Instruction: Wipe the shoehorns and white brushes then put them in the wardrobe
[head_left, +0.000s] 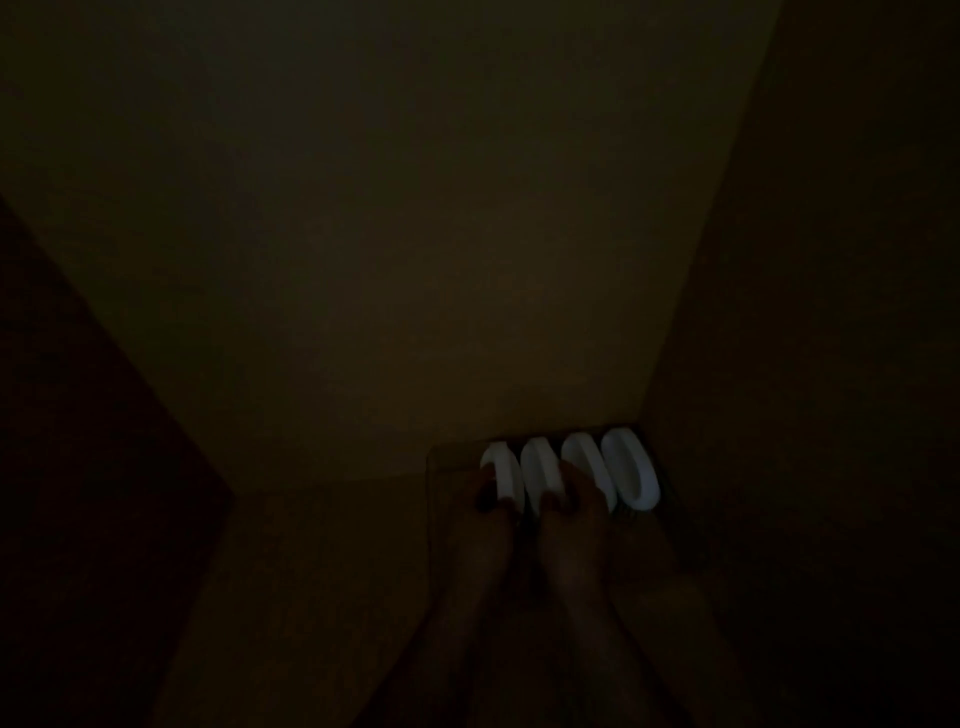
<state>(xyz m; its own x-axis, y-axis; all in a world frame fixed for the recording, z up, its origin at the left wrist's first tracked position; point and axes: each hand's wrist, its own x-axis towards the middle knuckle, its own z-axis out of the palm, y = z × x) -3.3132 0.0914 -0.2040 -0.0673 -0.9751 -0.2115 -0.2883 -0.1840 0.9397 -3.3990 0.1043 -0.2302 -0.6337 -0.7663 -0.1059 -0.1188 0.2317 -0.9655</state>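
Deep in the dark wardrobe (363, 260), at its back right corner, four white brushes (631, 470) stand on edge in a row. The left hand (488, 525) has its fingertips on the leftmost brush, and the right hand (569, 519) touches the two middle ones. It is too dark to tell whether either hand grips. The rightmost brush stands untouched beside the side wall.

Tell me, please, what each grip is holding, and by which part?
The left grip pinches the leftmost white brush at its near lower end; the right grip seemingly pinches the second white brush likewise. Darkness hides details.
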